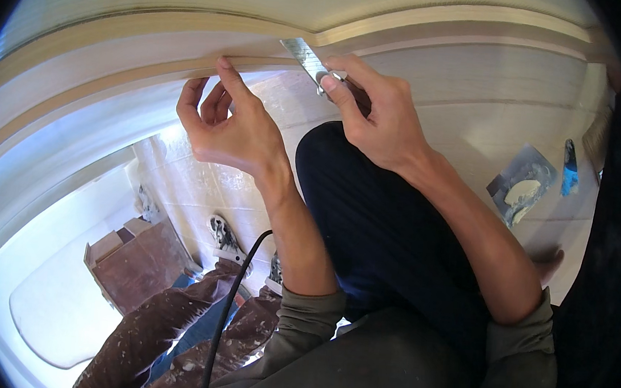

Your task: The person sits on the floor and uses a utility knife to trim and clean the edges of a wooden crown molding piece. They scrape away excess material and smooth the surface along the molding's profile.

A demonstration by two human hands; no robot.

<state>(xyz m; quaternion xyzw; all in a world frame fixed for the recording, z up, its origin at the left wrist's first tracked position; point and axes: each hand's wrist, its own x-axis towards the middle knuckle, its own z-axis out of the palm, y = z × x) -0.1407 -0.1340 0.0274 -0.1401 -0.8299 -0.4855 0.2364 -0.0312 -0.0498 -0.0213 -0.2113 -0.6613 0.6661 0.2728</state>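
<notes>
moulding: pale painted strip, smooth, long, curving across the top of the view; landmark for everything below.
left hand: just under the moulding, index fingertip touching its lower edge; other fingers curled loosely, grip pinching nothing that I can see.
right hand: just right of the left hand, below the moulding; grip pressed together on the dark handle of the putty knife.
putty knife: flat, bright metal blade, rectangular, tip laid against the moulding's lower edge.
hawk: grey flat metal plate with a pale blob of filler, well below and right of the moulding, on the tiled floor.
cable: thin, black, hanging beside the left forearm.
trousers: brown fabric, speckled with white spatter, far below the moulding.
</notes>
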